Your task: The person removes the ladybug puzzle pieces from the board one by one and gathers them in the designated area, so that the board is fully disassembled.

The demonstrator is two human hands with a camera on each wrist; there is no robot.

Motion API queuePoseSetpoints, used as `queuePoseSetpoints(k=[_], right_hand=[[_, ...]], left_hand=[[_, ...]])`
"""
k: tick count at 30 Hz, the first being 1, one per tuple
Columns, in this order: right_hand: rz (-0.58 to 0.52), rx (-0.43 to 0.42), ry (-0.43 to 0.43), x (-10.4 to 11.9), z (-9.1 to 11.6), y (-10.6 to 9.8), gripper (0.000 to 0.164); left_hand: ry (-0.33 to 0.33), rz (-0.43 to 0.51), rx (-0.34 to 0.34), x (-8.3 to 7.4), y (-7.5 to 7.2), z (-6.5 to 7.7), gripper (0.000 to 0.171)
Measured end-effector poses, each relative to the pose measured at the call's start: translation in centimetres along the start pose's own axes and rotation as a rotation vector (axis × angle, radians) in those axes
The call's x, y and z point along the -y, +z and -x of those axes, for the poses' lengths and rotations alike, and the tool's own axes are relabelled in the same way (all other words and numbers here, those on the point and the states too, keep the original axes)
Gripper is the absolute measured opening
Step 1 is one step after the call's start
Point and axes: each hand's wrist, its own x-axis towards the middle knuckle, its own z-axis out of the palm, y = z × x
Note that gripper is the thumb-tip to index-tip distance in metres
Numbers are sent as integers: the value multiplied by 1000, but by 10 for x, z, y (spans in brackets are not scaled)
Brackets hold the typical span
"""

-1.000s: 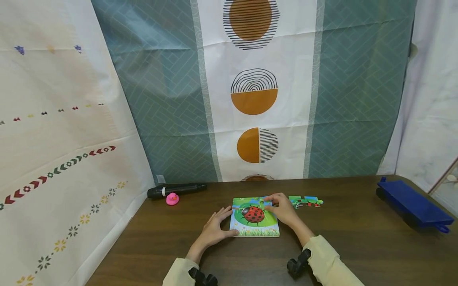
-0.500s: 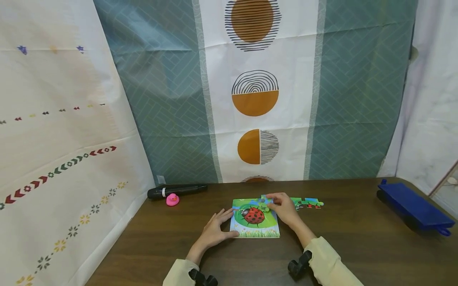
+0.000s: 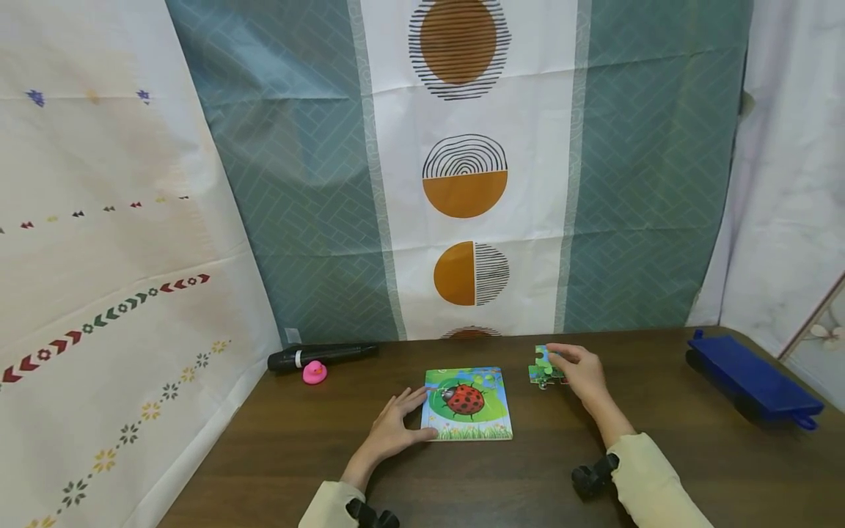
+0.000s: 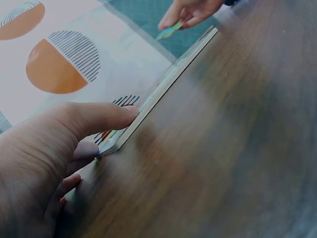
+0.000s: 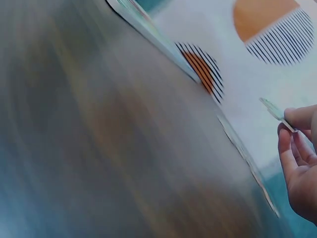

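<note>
Left hand (image 3: 394, 425) has straight fingers spread along the left side of the ladybug puzzle board (image 3: 464, 402), thumb at its near-left corner. Right hand (image 3: 584, 370), beyond and right of the board, half covers a row of jigsaw pieces (image 3: 537, 375) on the surface (image 3: 462, 480). Row's long axis runs left-right; right hand is clearly the nearer one. Farthest: blue-green jigsaw piece (image 3: 540, 353), pinched by right thumb and fingers, off the surface. I can't tell if it's over the row's left end or just past.
</note>
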Motion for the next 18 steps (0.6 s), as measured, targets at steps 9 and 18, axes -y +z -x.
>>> queuePoseSetpoints(k=[9,18], right_hand=[[34,8,69,-27,4,-59,55],[58,13,108,-42,4,-73,55]], left_hand=[[12,-8,5,0,2,-2,77],[3,7,3,1,0,1,77]])
